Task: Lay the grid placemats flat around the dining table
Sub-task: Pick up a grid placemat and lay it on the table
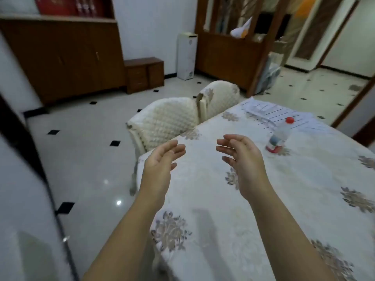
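Starting at the left, a big brown cupboard (60,55) stands against the white wall, and a small brown drawer box (144,75) sits beside it. The floor (85,151) is shiny and pale, with little black squares dotted over it. A tall white box (187,55) stands in the corner next to a wooden divider (229,49) with open shelves.

Two soft cream chairs are pushed up to the far side of the tabletop. The near chair (162,122) and the far chair (220,98) both have bumpy padded backs.

The tabletop (304,189) is covered with a white cloth that has grey and tan flower shapes on it. The person's left hand (160,161) is held up over the left edge of the tabletop. The palm faces inward and the fingers are loose and spread. It holds nothing. The right hand (241,159) is held up beside it, a little apart, with its palm facing the left hand. Its fingers are also spread and curled a bit, and it holds nothing.

To the right of the hands, a clear bottle (279,136) with a red cap stands on the cloth. Behind the bottle, at the far end of the tabletop, lie the grid placemats (269,112). They are white with thin dark lines, and they look piled on each other. They are well apart from both hands.
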Motion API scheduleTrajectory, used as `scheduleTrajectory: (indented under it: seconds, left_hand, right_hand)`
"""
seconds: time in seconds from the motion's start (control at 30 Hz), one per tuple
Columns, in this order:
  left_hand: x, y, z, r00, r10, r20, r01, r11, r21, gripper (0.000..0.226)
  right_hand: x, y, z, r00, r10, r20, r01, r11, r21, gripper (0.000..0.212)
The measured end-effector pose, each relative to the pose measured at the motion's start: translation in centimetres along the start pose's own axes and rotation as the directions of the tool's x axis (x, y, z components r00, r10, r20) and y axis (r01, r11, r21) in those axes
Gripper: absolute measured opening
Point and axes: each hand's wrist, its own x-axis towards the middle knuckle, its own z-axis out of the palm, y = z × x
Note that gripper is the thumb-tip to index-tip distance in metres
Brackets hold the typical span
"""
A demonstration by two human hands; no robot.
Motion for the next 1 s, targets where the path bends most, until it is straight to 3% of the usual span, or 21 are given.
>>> scheduleTrajectory:
  seconds: [0.2, 0.4, 0.7, 1.0]
  left_hand:
    - [1.4, -2.3, -6.7, 0.985, -0.053, -0.165, 0.054, 0.999, -0.002, 0.028]
    - [6.8, -2.8, -13.0, 0.967, -0.113, -0.228, 0.11, 0.994, -0.027, 0.03]
    - [16.0, -3.0, -21.3, 0.951, -0.151, -0.271, 0.174, 0.983, 0.062, 0.031]
    - [26.6, -2.1, -24.0, 0.95, -0.182, -0.255, 0.216, 0.97, 0.115, 0.031]
  right_hand:
    - [1.4, 3.9, 6.2, 0.99, 0.112, 0.091, -0.11, 0.994, -0.03, 0.026]
    - [4.1, 6.6, 13.5, 0.976, 0.188, 0.111, -0.184, 0.982, -0.043, 0.026]
    - [9.5, 10.6, 23.5, 0.963, 0.249, 0.106, -0.249, 0.968, -0.011, 0.028]
    - [18.8, 12.2, 31.4, 0.957, 0.266, 0.113, -0.273, 0.96, 0.055, 0.028]
